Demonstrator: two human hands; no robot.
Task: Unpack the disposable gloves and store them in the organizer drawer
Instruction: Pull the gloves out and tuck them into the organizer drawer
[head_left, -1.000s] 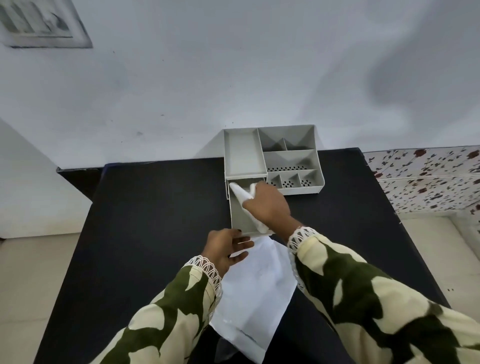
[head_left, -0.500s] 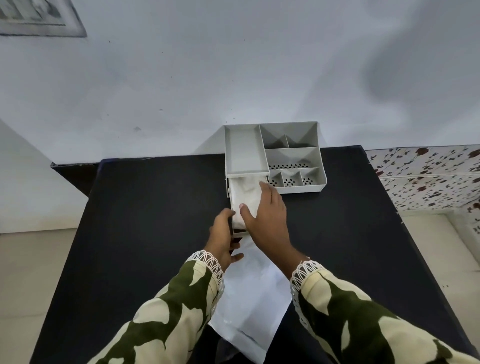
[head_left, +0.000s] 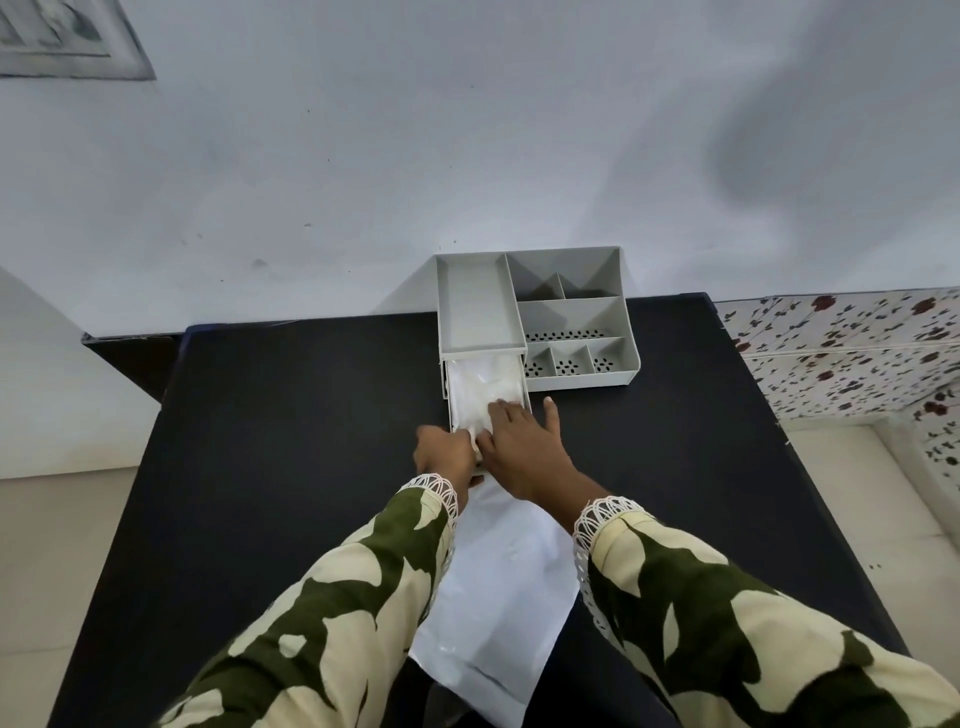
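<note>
Clearly seen from the head view only: black table running away toward 12 o'clock, grey desk organizer standing at its far edge against the wall. Pulled out of the organizer toward 6 o'clock, the drawer, long axis running 12 to 6. Lying inside it, the white disposable gloves, a crumpled heap filling the tray from the organizer's front face down to the near end. Resting on the near right part of that heap, the right hand, fingers spread flat and released, pressing down rather than pinching, thumb out past the drawer's right wall at about 2 o'clock from the knuckles. Just at 9 o'clock from it, the left hand, curled at the drawer's near left corner; whether gripping the drawer front, a fold of glove or merely steadying, cannot tell, since its fingertips sit hidden under the knuckles. Both hands close to the drawer front, the left nearer the corner, the right directly over the gloves. Judged from this, gloves are already in and only tamping and a push toward 12 o'clock remain, along the drawer's long axis. Beneath the wrists and stretching to 6 o'clock, the emptied white packaging bag, flat on the table, its far end covered by both hands. Hidden: the drawer's near wall and any handle. Cut off at the lower edge: both patterned sleeves and the bag's near end.
</note>
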